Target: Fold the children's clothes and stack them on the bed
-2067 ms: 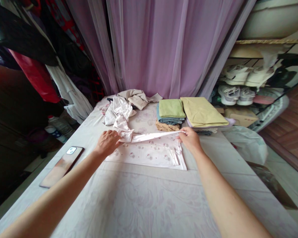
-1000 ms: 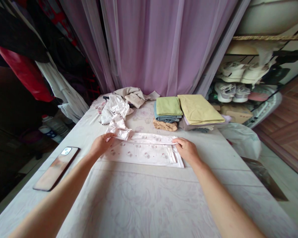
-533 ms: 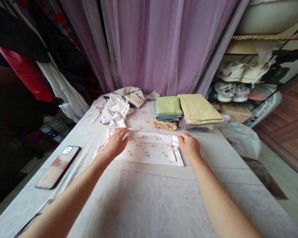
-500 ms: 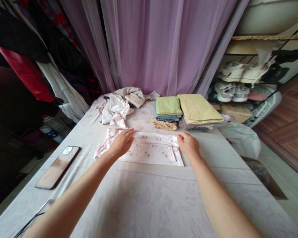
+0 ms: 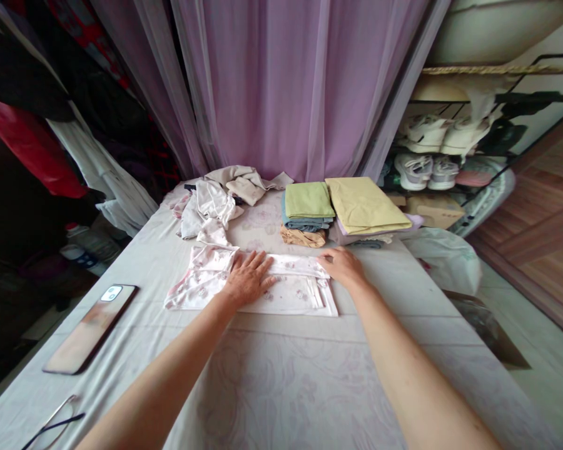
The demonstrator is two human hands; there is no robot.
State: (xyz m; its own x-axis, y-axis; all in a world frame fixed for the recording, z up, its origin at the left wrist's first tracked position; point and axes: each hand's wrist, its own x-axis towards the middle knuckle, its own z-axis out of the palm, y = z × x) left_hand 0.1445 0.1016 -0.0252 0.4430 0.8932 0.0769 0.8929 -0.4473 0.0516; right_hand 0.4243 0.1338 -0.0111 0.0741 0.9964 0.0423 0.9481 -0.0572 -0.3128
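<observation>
A white-and-pink printed garment [image 5: 288, 292] lies flat on the bed sheet in front of me, its far edge folded over in a strip. My left hand [image 5: 248, 278] rests flat on its middle, fingers spread, holding nothing. At the far right corner of the garment, my right hand [image 5: 341, 265] pinches the end of the folded strip between thumb and fingers. The garment's left part is bunched and wrinkled. Just beyond stand a stack of folded clothes topped by a green cloth [image 5: 308, 200] and another topped by a yellow cloth [image 5: 368, 205].
Crumpled light clothes [image 5: 211, 203] lie at the back left. A phone [image 5: 91, 328] and eyeglasses [image 5: 51, 425] are on the left of the sheet [image 5: 281, 387]. A purple curtain [image 5: 267, 87] hangs behind; a shoe rack with sneakers [image 5: 415, 170] stands to the right.
My left hand has gone from gripping the far edge to lying flat on the garment. The garment's left part now lies more spread out. My right hand stays at the right corner.
</observation>
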